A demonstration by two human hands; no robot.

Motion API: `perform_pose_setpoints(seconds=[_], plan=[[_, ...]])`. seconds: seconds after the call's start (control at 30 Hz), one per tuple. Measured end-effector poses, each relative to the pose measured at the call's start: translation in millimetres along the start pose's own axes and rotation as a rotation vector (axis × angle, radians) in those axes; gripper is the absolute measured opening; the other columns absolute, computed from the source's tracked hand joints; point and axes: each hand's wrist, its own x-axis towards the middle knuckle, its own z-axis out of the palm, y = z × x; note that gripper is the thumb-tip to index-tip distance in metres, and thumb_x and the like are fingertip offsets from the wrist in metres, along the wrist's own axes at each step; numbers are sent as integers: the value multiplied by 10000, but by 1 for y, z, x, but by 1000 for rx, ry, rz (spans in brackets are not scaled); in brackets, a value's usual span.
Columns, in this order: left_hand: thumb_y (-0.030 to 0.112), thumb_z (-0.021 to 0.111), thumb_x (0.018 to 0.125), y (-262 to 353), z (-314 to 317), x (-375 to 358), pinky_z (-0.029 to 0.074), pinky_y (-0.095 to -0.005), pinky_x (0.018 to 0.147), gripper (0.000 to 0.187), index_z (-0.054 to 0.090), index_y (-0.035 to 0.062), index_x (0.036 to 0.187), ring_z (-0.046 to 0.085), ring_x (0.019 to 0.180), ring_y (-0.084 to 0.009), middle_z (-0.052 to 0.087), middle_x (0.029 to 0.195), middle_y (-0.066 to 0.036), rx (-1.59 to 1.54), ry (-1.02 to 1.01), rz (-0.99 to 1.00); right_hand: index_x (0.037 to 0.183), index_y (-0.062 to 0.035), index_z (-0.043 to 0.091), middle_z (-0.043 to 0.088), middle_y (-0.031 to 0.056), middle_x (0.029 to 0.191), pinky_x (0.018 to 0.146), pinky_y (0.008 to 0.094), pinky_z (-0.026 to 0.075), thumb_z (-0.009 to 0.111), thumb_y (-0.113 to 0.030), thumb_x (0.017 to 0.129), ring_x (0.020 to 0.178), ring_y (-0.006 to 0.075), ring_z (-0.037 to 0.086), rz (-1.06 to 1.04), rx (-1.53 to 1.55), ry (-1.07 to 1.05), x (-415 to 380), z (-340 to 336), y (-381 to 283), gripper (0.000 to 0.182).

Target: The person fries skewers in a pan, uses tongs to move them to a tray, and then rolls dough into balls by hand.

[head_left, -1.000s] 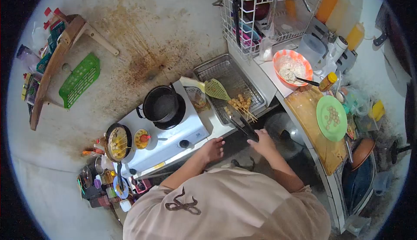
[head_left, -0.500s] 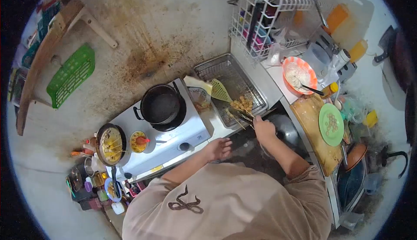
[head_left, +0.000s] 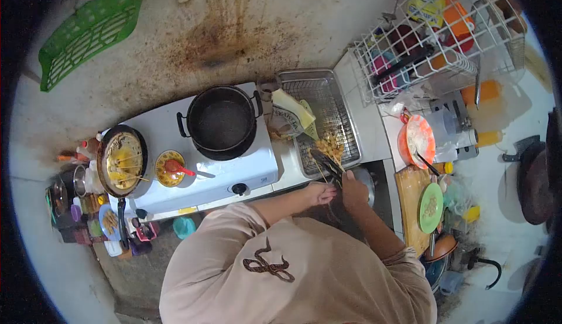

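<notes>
My right hand (head_left: 354,192) is closed around a pair of black tongs (head_left: 335,170), whose far ends lie at several skewers of golden-brown food (head_left: 329,149). These skewers are over the near part of a metal wire draining tray (head_left: 350,137). Just left of it, my left hand (head_left: 321,193) has its palm turned up and its fingers loosely bent, close to the ends of the sticks; nothing shows in it. A pale yellow slotted turner (head_left: 308,129) lies partly over the tray, next to a yellowish packet (head_left: 290,108).
A black two-handled pot (head_left: 222,118) and a frying pan with skewers in batter (head_left: 123,159) stand on the stove (head_left: 257,169). Between them sits a bowl with a red spoon (head_left: 174,167). To the right are an orange bowl (head_left: 404,139), cutting board (head_left: 408,186) and green plate (head_left: 431,198).
My left hand has moved right, up beside my right hand and the stick ends. My right hand keeps the tongs at the skewers. The camera view has turned.
</notes>
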Motion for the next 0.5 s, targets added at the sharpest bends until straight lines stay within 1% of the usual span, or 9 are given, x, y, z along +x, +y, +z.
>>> perform_pose_setpoints(seconds=[0.07,0.17,0.27,0.37,0.47,0.5], plan=[[136,464,835,2,-3,0,461,-316,663,185,512,57,995,568,877,-198,565,1034,-67,0,25,27,1040,-53,467,463,72,1012,578,355,489,510,-98,730,701,262,586,5,-24,15,2,5,-2,317],[117,433,835,-2,-3,-1,476,-287,583,183,532,31,962,604,751,-206,593,951,-86,40,104,87,1059,-55,469,468,54,1032,563,339,494,515,-103,724,700,242,586,-6,-86,-5,1,2,-9,342],[105,413,829,0,-1,-7,487,-293,531,186,544,18,928,614,697,-214,606,871,-99,49,167,117,1062,-48,470,462,44,1057,537,328,496,519,-107,719,679,234,586,-43,-159,30,-3,0,-12,352],[28,501,771,10,11,-31,499,-271,523,108,563,27,859,611,641,-179,606,766,-79,65,161,129,1067,-41,471,456,47,1060,521,328,495,518,-106,720,651,234,584,-52,-156,-27,-2,-1,-17,356],[104,421,826,8,10,-24,491,-285,484,164,544,10,878,622,661,-209,613,783,-109,144,165,198,1096,-35,451,451,54,1069,524,331,496,508,-106,731,650,244,588,-54,-167,-48,-5,4,-21,376],[97,426,823,7,10,-24,489,-278,478,157,544,6,871,622,649,-211,613,771,-112,129,172,205,1100,-39,447,451,59,1067,532,329,497,501,-106,740,657,247,590,-20,-154,-47,-4,11,-21,370]])
